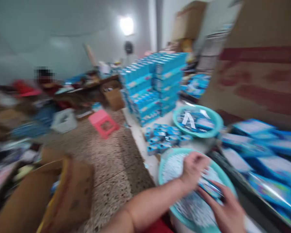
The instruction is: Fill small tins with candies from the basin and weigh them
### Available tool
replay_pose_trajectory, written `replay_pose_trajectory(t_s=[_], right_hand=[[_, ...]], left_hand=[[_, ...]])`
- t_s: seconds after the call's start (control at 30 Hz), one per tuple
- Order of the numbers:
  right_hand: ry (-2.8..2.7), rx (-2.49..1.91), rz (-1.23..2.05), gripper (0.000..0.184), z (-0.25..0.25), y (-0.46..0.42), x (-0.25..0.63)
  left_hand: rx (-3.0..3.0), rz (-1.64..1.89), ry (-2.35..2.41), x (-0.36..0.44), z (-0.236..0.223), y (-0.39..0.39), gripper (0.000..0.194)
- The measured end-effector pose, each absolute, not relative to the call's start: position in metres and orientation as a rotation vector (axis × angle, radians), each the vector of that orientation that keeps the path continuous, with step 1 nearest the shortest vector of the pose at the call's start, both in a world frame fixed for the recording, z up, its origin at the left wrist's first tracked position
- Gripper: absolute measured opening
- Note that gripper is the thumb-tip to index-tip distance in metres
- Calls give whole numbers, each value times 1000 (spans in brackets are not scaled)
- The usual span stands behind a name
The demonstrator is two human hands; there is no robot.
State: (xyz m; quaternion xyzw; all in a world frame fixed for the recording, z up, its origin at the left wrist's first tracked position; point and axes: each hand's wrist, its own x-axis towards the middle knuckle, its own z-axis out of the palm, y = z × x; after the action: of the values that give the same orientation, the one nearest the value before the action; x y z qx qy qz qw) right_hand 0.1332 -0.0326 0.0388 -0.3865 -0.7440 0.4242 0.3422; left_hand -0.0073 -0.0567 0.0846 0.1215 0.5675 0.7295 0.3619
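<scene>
My right hand (226,205) grips a small blue box (210,188) between thumb and fingers, over a turquoise basin (161,171). Against the far end of that box, my left hand (195,168) is closed with its fingers curled; blur hides what they hold, if anything. Many small white pieces (173,166) fill the basin below both hands, too blurred to name. Just beyond it, small blue boxes (163,136) stand grouped on the white table.
A second turquoise basin (218,124) holds dark and blue packets. Tall stacks of blue boxes (169,81) rise behind. Blue packages (269,155) fill a bin at right. On the speckled floor (109,161) are an open carton (80,187) and a pink stool (104,124). Other people sit farther back.
</scene>
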Motion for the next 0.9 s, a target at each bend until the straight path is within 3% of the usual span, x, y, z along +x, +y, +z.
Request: replay_pose_trajectory(t_s=[0.3, 0.9], right_hand=[[-1824, -1081, 1092, 27, 57, -28, 143], [-1707, -1081, 1224, 24, 54, -30, 145]], left_hand=[[475, 1835, 1363, 27, 82, -31, 23], [522, 1723, 1337, 32, 83, -31, 25]])
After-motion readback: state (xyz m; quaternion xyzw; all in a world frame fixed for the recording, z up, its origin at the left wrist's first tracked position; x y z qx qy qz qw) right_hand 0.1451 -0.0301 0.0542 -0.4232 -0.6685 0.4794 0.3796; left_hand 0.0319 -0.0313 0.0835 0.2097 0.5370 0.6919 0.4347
